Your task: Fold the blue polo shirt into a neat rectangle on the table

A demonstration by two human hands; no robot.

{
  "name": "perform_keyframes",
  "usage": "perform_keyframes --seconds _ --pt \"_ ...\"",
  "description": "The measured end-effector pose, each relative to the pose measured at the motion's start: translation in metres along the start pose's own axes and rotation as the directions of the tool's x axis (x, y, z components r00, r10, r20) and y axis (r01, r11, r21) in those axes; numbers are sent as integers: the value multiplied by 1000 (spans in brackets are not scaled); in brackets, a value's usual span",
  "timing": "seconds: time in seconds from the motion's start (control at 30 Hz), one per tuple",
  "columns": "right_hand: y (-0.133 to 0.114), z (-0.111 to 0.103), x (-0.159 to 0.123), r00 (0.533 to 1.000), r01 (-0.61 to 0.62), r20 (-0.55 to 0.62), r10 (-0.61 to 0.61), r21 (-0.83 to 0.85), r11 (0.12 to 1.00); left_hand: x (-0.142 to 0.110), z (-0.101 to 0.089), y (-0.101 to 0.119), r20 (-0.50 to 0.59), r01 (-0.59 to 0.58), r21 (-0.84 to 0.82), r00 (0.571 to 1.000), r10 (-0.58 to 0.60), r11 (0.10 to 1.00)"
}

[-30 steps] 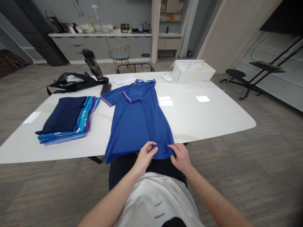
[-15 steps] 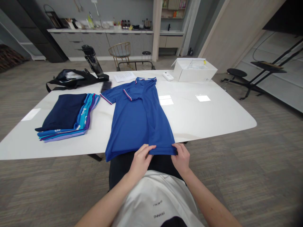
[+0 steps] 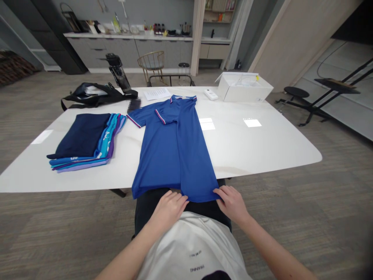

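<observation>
A blue polo shirt lies lengthwise on the white table, its right side folded over onto the middle and its hem hanging off the near edge. My left hand grips the hem near its middle, fingers curled on the cloth. My right hand pinches the hem's right corner. Both hands sit just below the table's front edge, over my lap.
A stack of folded dark blue, teal and purple garments lies to the left. A black bag, a sheet of paper, a white remote and an open white box stand at the far side. A chair stands behind.
Both hands have slid down and toward me along the hem, drawing the shirt's lower edge further off the table. The view has shifted slightly.
</observation>
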State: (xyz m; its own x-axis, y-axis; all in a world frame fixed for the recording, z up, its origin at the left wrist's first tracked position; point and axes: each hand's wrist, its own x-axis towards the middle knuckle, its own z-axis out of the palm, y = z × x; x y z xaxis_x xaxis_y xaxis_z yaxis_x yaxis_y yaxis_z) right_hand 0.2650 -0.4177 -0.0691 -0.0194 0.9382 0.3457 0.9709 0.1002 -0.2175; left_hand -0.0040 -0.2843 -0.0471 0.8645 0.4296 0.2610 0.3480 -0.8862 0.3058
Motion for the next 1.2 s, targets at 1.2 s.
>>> perform_keyframes --seconds 1.2 --pt "219 92 439 922 -373 -13 388 244 895 349 -42 -315 -77 523 144 852 -517 840"
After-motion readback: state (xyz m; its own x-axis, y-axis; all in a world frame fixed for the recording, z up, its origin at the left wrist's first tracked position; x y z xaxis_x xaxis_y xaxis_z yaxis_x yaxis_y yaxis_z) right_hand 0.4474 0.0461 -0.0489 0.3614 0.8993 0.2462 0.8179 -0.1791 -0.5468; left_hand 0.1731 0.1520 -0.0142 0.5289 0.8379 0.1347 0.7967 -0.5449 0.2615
